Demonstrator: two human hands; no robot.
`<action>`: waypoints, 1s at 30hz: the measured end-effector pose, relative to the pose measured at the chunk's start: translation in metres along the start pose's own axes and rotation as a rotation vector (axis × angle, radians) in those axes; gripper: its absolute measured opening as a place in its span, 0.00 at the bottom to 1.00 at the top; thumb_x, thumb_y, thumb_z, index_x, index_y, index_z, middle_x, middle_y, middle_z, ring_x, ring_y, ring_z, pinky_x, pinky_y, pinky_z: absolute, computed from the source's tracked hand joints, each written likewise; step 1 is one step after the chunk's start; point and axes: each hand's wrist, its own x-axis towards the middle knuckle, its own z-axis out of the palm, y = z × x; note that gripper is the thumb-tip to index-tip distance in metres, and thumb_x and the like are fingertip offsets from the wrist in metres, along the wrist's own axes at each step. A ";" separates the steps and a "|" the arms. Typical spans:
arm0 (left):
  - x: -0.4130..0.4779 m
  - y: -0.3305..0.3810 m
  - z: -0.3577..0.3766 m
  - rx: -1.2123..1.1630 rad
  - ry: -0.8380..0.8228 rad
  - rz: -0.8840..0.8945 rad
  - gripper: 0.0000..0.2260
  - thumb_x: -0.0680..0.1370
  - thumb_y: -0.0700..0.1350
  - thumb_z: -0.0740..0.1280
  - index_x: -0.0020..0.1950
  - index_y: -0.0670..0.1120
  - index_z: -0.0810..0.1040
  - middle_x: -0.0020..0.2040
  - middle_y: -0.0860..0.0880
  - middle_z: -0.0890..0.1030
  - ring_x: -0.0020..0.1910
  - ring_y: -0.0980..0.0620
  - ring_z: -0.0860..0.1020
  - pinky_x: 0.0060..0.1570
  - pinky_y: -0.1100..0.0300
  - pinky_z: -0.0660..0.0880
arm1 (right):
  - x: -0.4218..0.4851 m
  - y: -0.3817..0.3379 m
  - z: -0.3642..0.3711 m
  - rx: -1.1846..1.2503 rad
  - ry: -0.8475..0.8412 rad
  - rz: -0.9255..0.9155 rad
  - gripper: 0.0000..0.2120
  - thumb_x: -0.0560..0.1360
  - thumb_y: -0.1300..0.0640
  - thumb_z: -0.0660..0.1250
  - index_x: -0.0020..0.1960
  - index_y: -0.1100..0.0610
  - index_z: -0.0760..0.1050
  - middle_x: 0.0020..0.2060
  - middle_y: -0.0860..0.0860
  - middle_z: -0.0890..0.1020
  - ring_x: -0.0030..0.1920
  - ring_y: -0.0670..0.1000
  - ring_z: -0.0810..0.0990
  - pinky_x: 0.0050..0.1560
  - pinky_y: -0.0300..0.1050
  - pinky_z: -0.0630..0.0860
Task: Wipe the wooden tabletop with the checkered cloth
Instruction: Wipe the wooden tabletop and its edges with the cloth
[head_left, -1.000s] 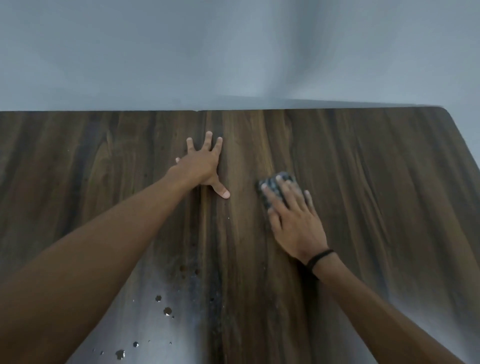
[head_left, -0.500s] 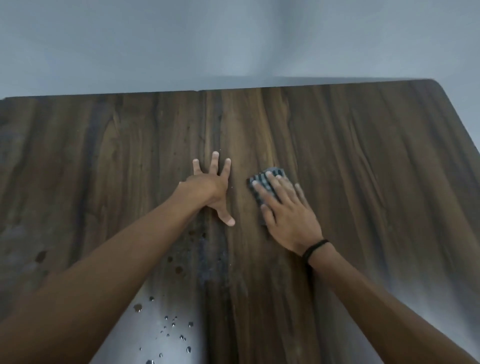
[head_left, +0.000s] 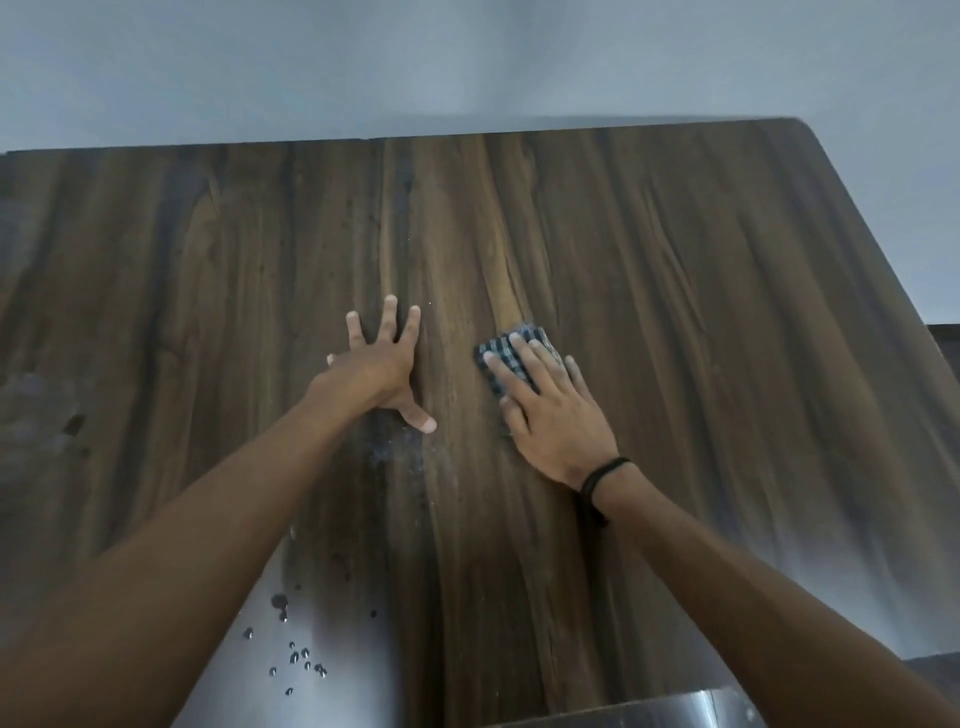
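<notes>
The right hand (head_left: 558, 421), fingers (head_left: 532, 361) straight, pins the checkered cloth (head_left: 498, 349) to the table (head_left: 701, 312), just beside the splayed left hand (head_left: 379, 371).

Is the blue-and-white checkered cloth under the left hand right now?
No, the right hand presses the blue-and-white checkered cloth; the left hand rests flat on the bare dark wooden tabletop.
</notes>
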 end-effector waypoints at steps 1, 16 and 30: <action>0.000 0.001 0.002 -0.004 0.014 0.000 0.69 0.59 0.61 0.81 0.76 0.54 0.27 0.75 0.51 0.24 0.74 0.32 0.32 0.70 0.28 0.54 | -0.002 0.006 -0.002 -0.003 0.016 0.026 0.26 0.85 0.46 0.47 0.82 0.40 0.47 0.82 0.48 0.48 0.82 0.51 0.44 0.80 0.58 0.41; -0.027 0.001 0.011 0.040 -0.019 0.043 0.70 0.56 0.67 0.79 0.76 0.55 0.27 0.74 0.53 0.23 0.73 0.33 0.28 0.69 0.27 0.54 | -0.094 -0.033 0.027 0.014 0.034 0.037 0.26 0.84 0.45 0.47 0.82 0.40 0.48 0.82 0.48 0.49 0.82 0.50 0.45 0.80 0.59 0.43; -0.042 -0.007 0.044 0.017 0.007 0.036 0.72 0.53 0.63 0.82 0.75 0.58 0.26 0.73 0.54 0.22 0.73 0.32 0.30 0.68 0.26 0.56 | -0.136 -0.040 0.036 0.024 0.002 -0.032 0.26 0.85 0.45 0.47 0.82 0.42 0.48 0.82 0.49 0.49 0.82 0.50 0.43 0.80 0.58 0.44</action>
